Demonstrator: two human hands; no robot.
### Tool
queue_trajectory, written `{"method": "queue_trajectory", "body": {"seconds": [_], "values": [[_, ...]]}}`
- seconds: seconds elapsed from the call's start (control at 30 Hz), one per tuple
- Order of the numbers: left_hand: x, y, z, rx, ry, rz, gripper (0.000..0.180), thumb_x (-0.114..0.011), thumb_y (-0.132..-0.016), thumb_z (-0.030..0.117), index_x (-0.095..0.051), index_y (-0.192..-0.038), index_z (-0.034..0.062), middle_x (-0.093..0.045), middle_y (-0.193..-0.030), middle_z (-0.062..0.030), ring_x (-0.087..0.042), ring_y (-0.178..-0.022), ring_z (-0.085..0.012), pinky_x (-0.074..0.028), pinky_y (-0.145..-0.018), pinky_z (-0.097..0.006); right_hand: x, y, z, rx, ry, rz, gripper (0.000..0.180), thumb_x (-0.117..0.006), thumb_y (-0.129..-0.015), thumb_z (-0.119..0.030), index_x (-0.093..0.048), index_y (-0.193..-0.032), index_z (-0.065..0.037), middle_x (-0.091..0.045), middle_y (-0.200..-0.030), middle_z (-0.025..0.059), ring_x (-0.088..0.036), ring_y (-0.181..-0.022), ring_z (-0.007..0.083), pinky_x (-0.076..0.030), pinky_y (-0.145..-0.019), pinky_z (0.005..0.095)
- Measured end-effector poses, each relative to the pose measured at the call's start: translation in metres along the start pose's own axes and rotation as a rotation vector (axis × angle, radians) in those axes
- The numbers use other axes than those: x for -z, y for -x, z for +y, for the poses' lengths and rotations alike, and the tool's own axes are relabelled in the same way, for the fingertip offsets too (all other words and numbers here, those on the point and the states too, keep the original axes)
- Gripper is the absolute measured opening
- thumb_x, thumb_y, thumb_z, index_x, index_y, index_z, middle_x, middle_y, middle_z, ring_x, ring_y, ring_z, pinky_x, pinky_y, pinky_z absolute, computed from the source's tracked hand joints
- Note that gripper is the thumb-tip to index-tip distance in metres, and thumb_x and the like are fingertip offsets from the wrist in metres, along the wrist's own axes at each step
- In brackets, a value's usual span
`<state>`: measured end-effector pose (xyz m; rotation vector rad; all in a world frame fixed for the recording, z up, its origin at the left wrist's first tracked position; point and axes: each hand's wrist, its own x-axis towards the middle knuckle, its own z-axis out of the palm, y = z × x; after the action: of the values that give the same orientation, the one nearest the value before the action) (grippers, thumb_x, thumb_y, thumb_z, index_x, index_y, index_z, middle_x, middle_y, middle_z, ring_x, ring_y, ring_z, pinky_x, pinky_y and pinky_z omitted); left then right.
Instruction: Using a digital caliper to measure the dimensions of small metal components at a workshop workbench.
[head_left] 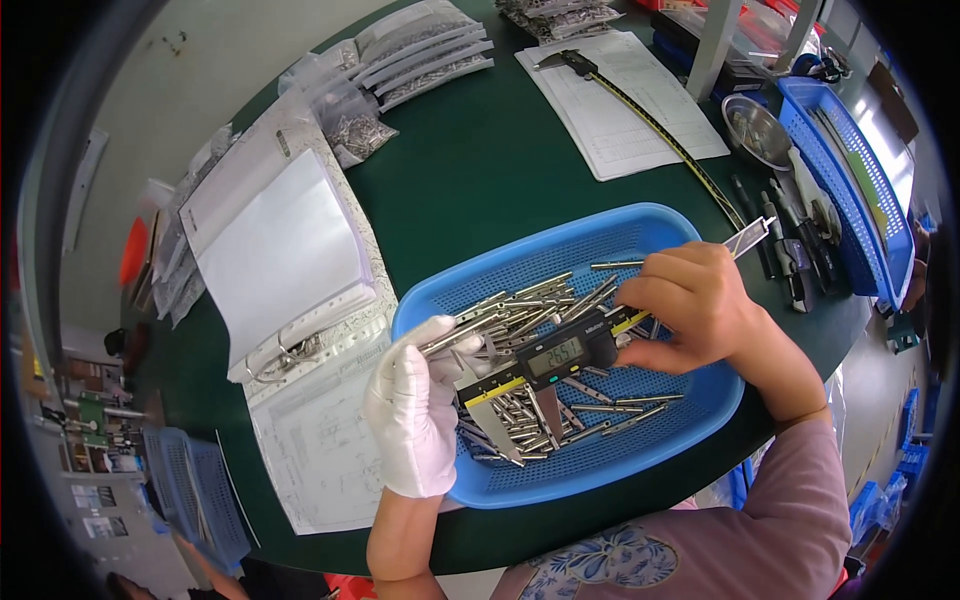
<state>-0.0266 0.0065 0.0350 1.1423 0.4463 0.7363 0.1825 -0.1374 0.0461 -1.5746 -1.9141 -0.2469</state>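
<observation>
My right hand (695,300), bare, is wrapped round a digital caliper (545,365) above a blue plastic basket (590,485). The caliper slants from upper right to lower left, its display facing up and its large jaws apart, pointing down. White-gloved, my left hand (412,415) is at the basket's left side by the caliper's jaw end. Between its thumb and fingers is a slim metal rod (462,334), pointing to the upper right. Many similar metal rods (625,405) lie loose in the basket below; the caliper hides part of them.
An open ring binder (285,250) lies left of the basket. Bags of metal parts (420,50) are at the back. Another caliper (640,110) rests partly on papers (600,150). At right are a metal bowl (757,130), pen-like tools (785,240) and a blue crate (850,190).
</observation>
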Motion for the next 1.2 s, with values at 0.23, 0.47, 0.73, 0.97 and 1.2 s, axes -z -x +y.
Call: {"method": "queue_trajectory", "body": {"seconds": [0.23, 0.47, 0.73, 0.97, 1.2], "values": [[-0.0041, 0.0026, 0.0044, -0.001, -0.048, 0.073, 0.030, -0.042, -0.090, 0.022, -0.053, -0.102, -0.0032, -0.061, -0.088, -0.0157, -0.058, -0.075, -0.0170, -0.046, -0.073, -0.028, 0.0017, -0.0024, -0.0007, 0.006, 0.024, 0.025, 0.036, -0.070, -0.062, -0.037, -0.055, -0.073, -0.007, -0.042, -0.055, 0.0016, -0.045, -0.043, 0.0190, -0.034, -0.038, 0.0292], [0.0018, 0.0040, -0.0005, -0.014, -0.061, 0.078, 0.026, -0.043, -0.090, 0.019, -0.054, -0.100, -0.0029, -0.058, -0.097, -0.0126, -0.057, -0.080, -0.0144, -0.045, -0.073, -0.027, 0.0013, -0.0015, 0.0007, 0.001, 0.016, 0.047, 0.036, -0.071, -0.061, -0.037, -0.055, -0.073, -0.007, -0.044, -0.056, 0.0018, -0.046, -0.043, 0.0190, -0.034, -0.038, 0.0289], [0.0006, 0.0038, -0.0001, -0.027, -0.026, 0.070, 0.026, -0.042, -0.090, 0.018, -0.053, -0.099, -0.0038, -0.058, -0.097, -0.0127, -0.057, -0.079, -0.0144, -0.047, -0.073, -0.028, 0.0015, -0.0011, 0.0012, -0.008, -0.002, 0.039, 0.036, -0.071, -0.061, -0.036, -0.055, -0.073, -0.007, -0.045, -0.056, 0.0021, -0.046, -0.043, 0.0197, -0.034, -0.038, 0.0290], [0.0002, 0.0040, 0.0006, -0.024, -0.017, 0.061, 0.026, -0.042, -0.090, 0.018, -0.053, -0.098, -0.0037, -0.058, -0.094, -0.0136, -0.057, -0.076, -0.0150, -0.047, -0.072, -0.028, 0.0011, -0.0011, 0.0010, -0.019, -0.019, 0.031, 0.036, -0.072, -0.061, -0.036, -0.055, -0.073, -0.007, -0.046, -0.057, 0.0024, -0.046, -0.044, 0.0203, -0.034, -0.038, 0.0294], [-0.0012, 0.0035, 0.0010, -0.074, -0.044, 0.053, 0.025, -0.042, -0.090, 0.017, -0.054, -0.097, -0.0032, -0.059, -0.095, -0.0135, -0.056, -0.076, -0.0145, -0.043, -0.072, -0.026, 0.0015, -0.0003, 0.0009, -0.022, -0.063, 0.000, 0.032, -0.070, -0.062, -0.030, -0.055, -0.077, -0.005, -0.046, -0.059, 0.0034, -0.046, -0.044, 0.0205, -0.033, -0.038, 0.0296]]}}
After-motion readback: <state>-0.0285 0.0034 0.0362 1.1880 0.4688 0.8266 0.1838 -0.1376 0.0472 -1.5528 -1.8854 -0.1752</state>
